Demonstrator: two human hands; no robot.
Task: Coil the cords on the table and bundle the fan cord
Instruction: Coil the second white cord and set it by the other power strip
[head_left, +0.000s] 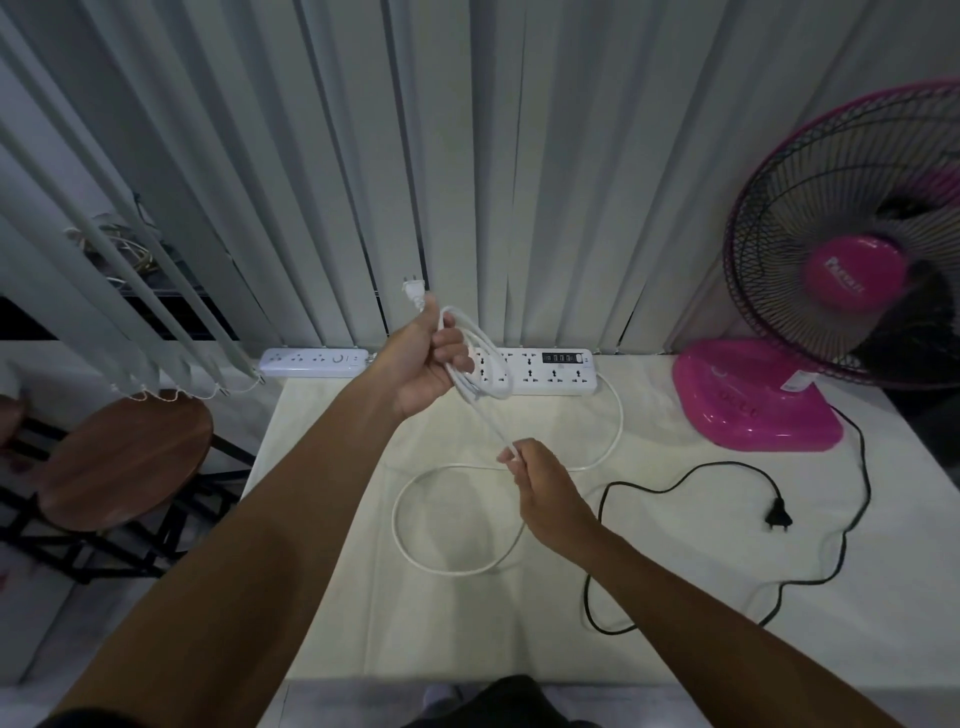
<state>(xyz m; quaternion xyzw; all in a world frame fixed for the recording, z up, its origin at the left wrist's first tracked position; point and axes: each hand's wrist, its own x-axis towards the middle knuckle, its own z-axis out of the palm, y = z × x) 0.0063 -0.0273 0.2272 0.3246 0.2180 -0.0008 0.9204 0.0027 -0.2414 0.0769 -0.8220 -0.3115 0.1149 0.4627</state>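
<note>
My left hand (423, 366) is raised above the table, shut on a few loops of the white cord (415, 558); its white plug (413, 291) sticks up above the fist. My right hand (540, 491) pinches the same cord lower down, a taut stretch running between the two hands. The slack lies in a wide loop on the table and leads back to the large white power strip (550, 371). The pink fan (852, 270) stands at the right. Its black cord (675, 486) snakes loose over the table, ending in a black plug (777, 516).
A smaller white power strip (311, 362) lies at the table's back left edge. Vertical blinds (363, 156) hang behind the pale table (322, 571). A round wooden stool (124, 457) stands to the left, off the table.
</note>
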